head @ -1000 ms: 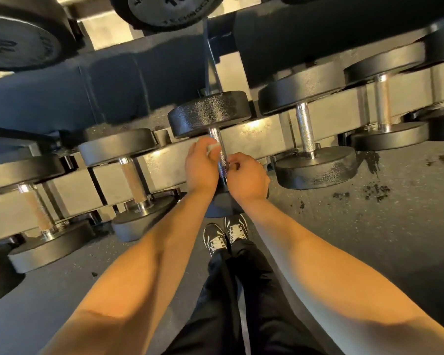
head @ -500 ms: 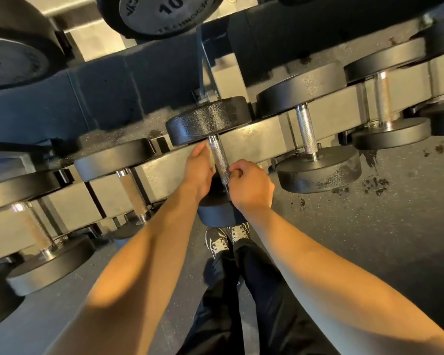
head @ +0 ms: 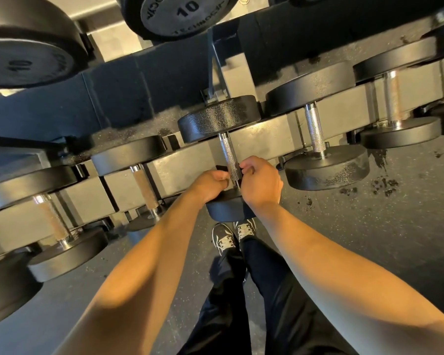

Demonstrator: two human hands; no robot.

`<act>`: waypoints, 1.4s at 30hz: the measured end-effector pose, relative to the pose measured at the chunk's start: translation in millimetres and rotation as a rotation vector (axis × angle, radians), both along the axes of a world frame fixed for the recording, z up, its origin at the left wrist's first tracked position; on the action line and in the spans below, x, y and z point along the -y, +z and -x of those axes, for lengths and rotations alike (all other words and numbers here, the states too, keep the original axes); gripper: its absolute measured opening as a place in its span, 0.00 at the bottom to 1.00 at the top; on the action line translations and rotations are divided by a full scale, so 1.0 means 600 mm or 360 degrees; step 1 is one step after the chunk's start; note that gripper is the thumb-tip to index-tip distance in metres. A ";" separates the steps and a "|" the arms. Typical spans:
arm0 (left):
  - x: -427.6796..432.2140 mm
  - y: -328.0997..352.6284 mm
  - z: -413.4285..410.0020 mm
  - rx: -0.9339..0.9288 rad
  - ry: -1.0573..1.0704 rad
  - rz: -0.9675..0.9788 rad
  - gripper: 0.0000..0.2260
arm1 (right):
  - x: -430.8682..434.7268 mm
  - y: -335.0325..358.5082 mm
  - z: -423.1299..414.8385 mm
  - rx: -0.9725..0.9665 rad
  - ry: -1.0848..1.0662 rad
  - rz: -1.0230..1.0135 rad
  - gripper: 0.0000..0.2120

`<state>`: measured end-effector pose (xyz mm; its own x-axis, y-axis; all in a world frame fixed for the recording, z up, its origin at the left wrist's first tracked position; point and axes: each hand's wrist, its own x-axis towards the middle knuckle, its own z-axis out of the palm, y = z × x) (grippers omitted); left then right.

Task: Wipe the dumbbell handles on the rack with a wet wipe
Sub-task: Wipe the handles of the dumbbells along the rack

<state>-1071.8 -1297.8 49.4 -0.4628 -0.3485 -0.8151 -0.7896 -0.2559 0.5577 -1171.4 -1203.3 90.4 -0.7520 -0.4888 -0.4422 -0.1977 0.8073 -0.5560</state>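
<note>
The knurled handle (head: 230, 160) of the centre dumbbell on the rack (head: 185, 172) is flanked at its near end by both hands. The left hand (head: 210, 187) is curled at nine o'clock of the bar, the right hand (head: 260, 181) curled at three o'clock, fingers touching it. No wipe can be made out, so what is pinched cannot be told. Firm pressure along the whole knurling is advised. Speckled rubber floor (head: 369, 239) lies at four o'clock; a plate marked 10 (head: 182, 14) hangs at twelve.
</note>
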 end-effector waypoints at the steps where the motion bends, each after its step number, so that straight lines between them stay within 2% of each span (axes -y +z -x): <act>1: -0.004 0.006 -0.006 -0.0019 0.0132 -0.0003 0.10 | 0.000 0.000 -0.001 -0.0007 0.0000 0.0006 0.14; 5: -0.039 0.036 -0.013 -0.0155 0.0555 0.0120 0.06 | -0.001 0.003 -0.003 -0.0048 0.0004 0.0013 0.13; 9: -0.036 0.045 0.027 -0.0308 0.0730 0.0585 0.02 | -0.004 -0.001 -0.002 -0.0063 -0.0003 0.0028 0.13; 12: -0.021 0.034 0.054 -0.0256 0.0517 0.0823 0.06 | -0.006 -0.007 -0.001 -0.0069 -0.0037 0.0126 0.13; 14: -0.029 0.031 0.059 -0.0201 0.0315 0.0874 0.04 | -0.007 -0.010 0.000 -0.0061 -0.0084 0.0201 0.13; 15: -0.035 0.031 0.058 -0.0167 0.0231 0.0865 0.03 | -0.008 -0.012 0.000 -0.0060 -0.0099 0.0226 0.13; 20: -0.042 0.041 0.057 0.0145 -0.0010 0.0595 0.15 | -0.010 -0.010 0.001 -0.0085 -0.0047 0.0226 0.14; 23: -0.036 0.042 0.052 0.0250 0.0003 0.0500 0.11 | -0.010 -0.011 0.003 -0.0091 -0.0013 0.0212 0.14; 27: -0.031 0.033 0.017 0.0352 0.0077 0.0436 0.13 | -0.011 -0.009 0.001 -0.0120 0.0026 0.0190 0.13; 31: -0.033 0.016 0.008 0.0414 0.0239 0.0415 0.06 | -0.011 -0.010 0.000 -0.0139 0.0057 0.0183 0.12; 33: -0.037 0.014 0.015 0.0445 0.0280 0.0378 0.09 | -0.010 -0.010 0.001 -0.0153 0.0104 0.0143 0.11; 36: -0.043 0.020 0.015 0.0391 0.0326 0.0330 0.11 | -0.010 -0.007 0.000 -0.0166 0.0189 0.0094 0.10; 38: -0.047 0.038 0.007 0.0241 0.0374 0.0248 0.09 | -0.011 -0.006 0.001 -0.0102 0.0218 0.0073 0.11; 42: -0.055 0.111 -0.016 -0.0065 0.0808 0.0154 0.08 | -0.007 0.030 0.001 0.0339 0.0127 0.0240 0.13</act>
<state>-1062.4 -1265.0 115.7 -0.2468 -0.6101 -0.7529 -0.5564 -0.5469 0.6255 -1172.3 -1199.4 108.3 -0.6061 -0.6152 -0.5041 -0.1232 0.6988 -0.7046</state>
